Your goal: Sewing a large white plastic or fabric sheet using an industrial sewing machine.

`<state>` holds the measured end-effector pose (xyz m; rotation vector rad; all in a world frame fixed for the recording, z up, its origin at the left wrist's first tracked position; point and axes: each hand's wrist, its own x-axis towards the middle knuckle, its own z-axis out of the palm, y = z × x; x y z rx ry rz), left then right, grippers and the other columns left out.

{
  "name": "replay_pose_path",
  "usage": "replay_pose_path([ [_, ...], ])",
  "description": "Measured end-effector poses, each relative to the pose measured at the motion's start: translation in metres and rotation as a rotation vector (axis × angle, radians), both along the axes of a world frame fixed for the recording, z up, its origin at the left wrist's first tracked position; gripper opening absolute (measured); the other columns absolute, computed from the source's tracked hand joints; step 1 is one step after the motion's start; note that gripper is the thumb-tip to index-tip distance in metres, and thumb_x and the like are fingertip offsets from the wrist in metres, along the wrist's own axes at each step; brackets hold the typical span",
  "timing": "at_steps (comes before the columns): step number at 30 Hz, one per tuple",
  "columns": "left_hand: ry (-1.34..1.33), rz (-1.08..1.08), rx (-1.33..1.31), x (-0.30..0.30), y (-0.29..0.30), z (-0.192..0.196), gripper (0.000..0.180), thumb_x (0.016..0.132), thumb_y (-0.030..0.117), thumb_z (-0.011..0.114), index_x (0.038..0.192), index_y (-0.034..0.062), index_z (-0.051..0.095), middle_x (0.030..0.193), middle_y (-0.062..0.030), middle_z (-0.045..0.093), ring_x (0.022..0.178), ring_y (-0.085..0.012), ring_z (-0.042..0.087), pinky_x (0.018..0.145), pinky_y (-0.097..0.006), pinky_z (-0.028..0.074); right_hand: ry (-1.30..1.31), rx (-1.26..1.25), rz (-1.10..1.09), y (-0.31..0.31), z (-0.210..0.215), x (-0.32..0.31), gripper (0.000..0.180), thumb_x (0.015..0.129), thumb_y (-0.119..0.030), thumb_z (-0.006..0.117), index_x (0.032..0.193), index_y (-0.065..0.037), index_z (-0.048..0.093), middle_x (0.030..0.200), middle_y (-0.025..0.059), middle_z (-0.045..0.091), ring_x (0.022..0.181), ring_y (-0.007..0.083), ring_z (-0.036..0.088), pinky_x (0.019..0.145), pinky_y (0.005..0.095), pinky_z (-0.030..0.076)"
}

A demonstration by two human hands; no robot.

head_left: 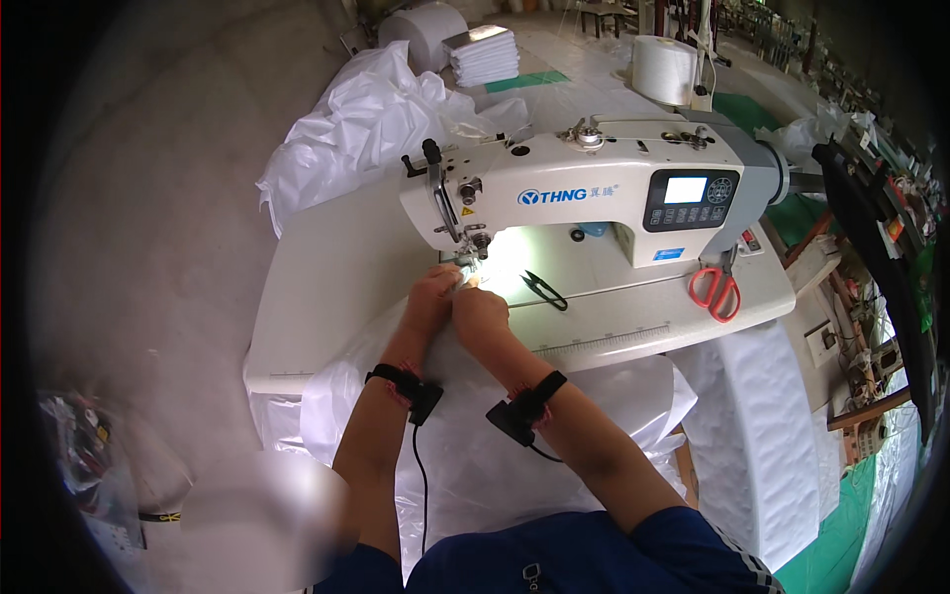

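My left hand (pixel 432 294) and right hand (pixel 479 309) press together on white fabric (pixel 475 436) under the sewing machine (pixel 584 188) needle; glare hides my fingertips, so I cannot tell what they pinch.

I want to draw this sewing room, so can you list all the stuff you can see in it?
sewing machine: one, white, on the table, lamp lit over the needle
table: one, pale, under the machine
white fabric: one sheet, under both hands, draped off the table's front
thread snips: one, black, right of the hands
scissors: one, red-handled, table's right end
crumpled white sheeting: one heap, behind the table
folded white stack: one, far back
white rolls: two, far back
wrist straps: two, black, one per wrist
left hand: on the fabric by the needle
right hand: beside it, on the fabric
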<state>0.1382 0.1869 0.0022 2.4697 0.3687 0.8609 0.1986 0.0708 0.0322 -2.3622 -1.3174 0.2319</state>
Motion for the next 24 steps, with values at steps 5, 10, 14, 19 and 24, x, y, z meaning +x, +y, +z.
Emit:
replay_pose_path([
  [5, 0.081, -0.074, 0.171, -0.005, 0.003, 0.005, 0.018, 0.078, 0.004, 0.054, 0.094, 0.002, 0.063, 0.105, -0.0159, 0.061, 0.102, -0.0298, 0.057, 0.088, -0.034, 0.045, 0.226, 0.243, -0.084, -0.015, -0.034, 0.009, 0.031, 0.079, -0.01, 0.053, 0.106, 0.005, 0.057, 0.076, 0.0147, 0.065, 0.071, 0.0256, 0.065, 0.061, 0.0338, 0.051],
  [10, 0.256, 0.056, 0.247, -0.04, -0.022, 0.017, 0.023, 0.081, 0.007, 0.047, 0.099, 0.0013, 0.061, 0.107, -0.0157, 0.06, 0.107, -0.0311, 0.053, 0.092, -0.037, 0.042, 0.844, 0.327, 0.048, -0.076, -0.036, 0.009, 0.035, 0.084, -0.014, 0.052, 0.114, 0.004, 0.051, 0.081, 0.0087, 0.061, 0.07, 0.0158, 0.059, 0.061, 0.0284, 0.047],
  [14, 0.233, 0.058, 0.168, -0.058, -0.1, 0.049, 0.02, 0.081, 0.013, 0.052, 0.093, 0.0024, 0.063, 0.101, -0.0138, 0.061, 0.098, -0.0309, 0.054, 0.087, -0.039, 0.043, 1.38, 0.378, -0.023, -0.109, -0.03, 0.004, 0.028, 0.089, -0.014, 0.048, 0.111, 0.002, 0.054, 0.089, 0.0065, 0.06, 0.076, 0.0125, 0.057, 0.064, 0.0252, 0.047],
  [19, 0.32, 0.082, 0.289, -0.091, -0.137, 0.045, 0.017, 0.079, 0.019, 0.059, 0.088, 0.005, 0.065, 0.096, -0.0102, 0.061, 0.091, -0.0279, 0.055, 0.085, -0.039, 0.041, 1.552, 0.432, -0.098, -0.12, -0.033, -0.015, 0.027, 0.091, -0.014, 0.046, 0.113, 0.001, 0.052, 0.09, 0.0056, 0.058, 0.075, 0.0126, 0.055, 0.065, 0.0272, 0.048],
  [24, 0.081, 0.065, 0.321, -0.088, -0.165, 0.053, 0.016, 0.078, 0.018, 0.061, 0.086, 0.0048, 0.065, 0.088, -0.0081, 0.06, 0.091, -0.0262, 0.053, 0.082, -0.04, 0.041, 1.527, 0.496, -0.174, -0.127, -0.027, -0.032, 0.021, 0.092, -0.015, 0.043, 0.103, 0.0, 0.054, 0.086, 0.0042, 0.056, 0.071, 0.0119, 0.053, 0.062, 0.0261, 0.047],
])
